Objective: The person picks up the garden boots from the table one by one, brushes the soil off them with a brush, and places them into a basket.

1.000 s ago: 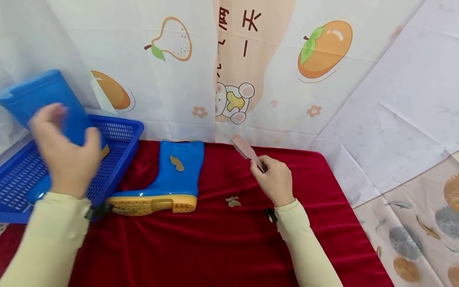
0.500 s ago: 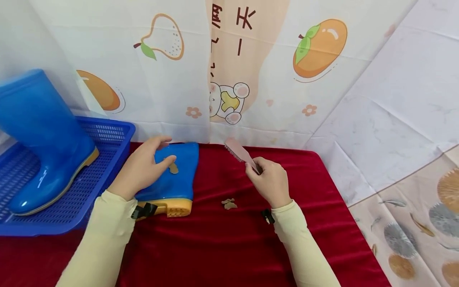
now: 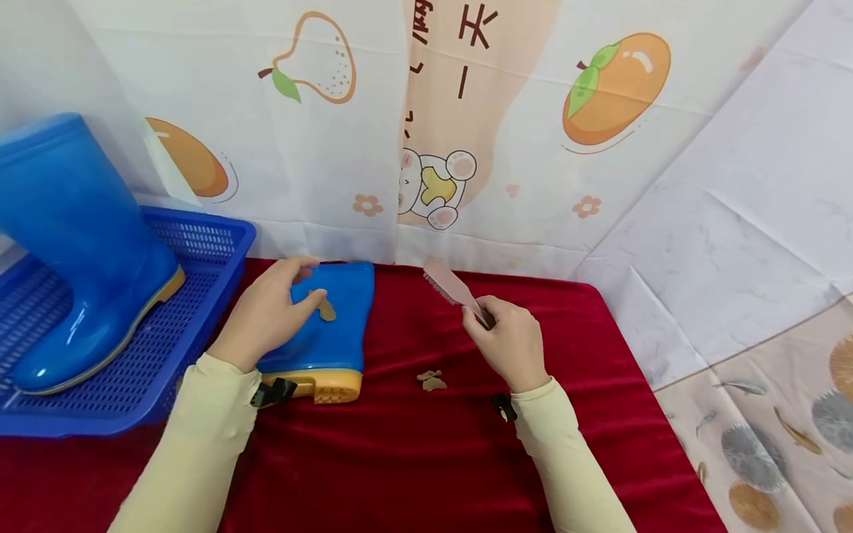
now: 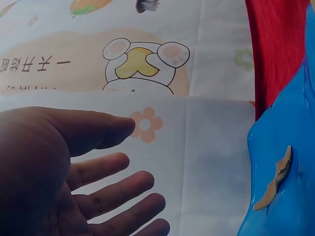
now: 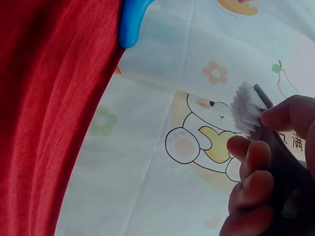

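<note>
A blue rain boot (image 3: 349, 296) with a yellow sole lies on its side on the red cloth, a brown patch (image 3: 326, 309) on its shaft. My left hand (image 3: 266, 314) is over this boot and hides much of its foot. In the left wrist view its fingers (image 4: 123, 194) are spread and hold nothing. My right hand (image 3: 509, 337) grips a pink brush (image 3: 449, 285) by the handle, to the right of the boot. Pale bristles (image 5: 246, 108) show in the right wrist view. A second blue boot (image 3: 80, 222) stands in the blue basket (image 3: 229, 226).
Small brown scraps (image 3: 433, 380) lie on the red cloth (image 3: 406, 459) between the boot and my right hand. A white printed curtain (image 3: 320, 185) rises along the table's back edge. The basket takes up the left side.
My left hand has let go of the boot in the basket and moved right, over the lying boot. The basket boot now sits lower, toe toward me. My right hand stays nearly still with the brush.
</note>
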The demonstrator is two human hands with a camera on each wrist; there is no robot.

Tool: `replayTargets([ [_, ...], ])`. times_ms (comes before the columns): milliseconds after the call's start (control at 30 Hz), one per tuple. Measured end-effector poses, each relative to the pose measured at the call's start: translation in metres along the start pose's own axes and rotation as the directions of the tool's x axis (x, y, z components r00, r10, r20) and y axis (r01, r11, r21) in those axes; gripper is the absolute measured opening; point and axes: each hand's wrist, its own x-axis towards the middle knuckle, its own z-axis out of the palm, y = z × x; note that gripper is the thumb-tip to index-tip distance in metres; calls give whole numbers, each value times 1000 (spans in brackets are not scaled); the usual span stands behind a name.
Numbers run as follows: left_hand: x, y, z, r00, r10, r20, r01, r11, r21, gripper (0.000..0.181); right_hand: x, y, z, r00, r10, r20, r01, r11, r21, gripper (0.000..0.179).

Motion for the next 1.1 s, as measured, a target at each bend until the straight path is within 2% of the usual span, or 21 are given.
replayTargets([
  [300, 0, 3, 1, 1000, 10, 15, -10, 1000, 9, 55, 1, -2, -3, 1000, -22, -21, 21, 1000, -3, 11],
  [1100, -6, 13, -1, 1000, 8, 30, -9, 1000, 22, 52, -2, -7, -5, 1000, -26, -10, 26, 1000, -9, 11],
])
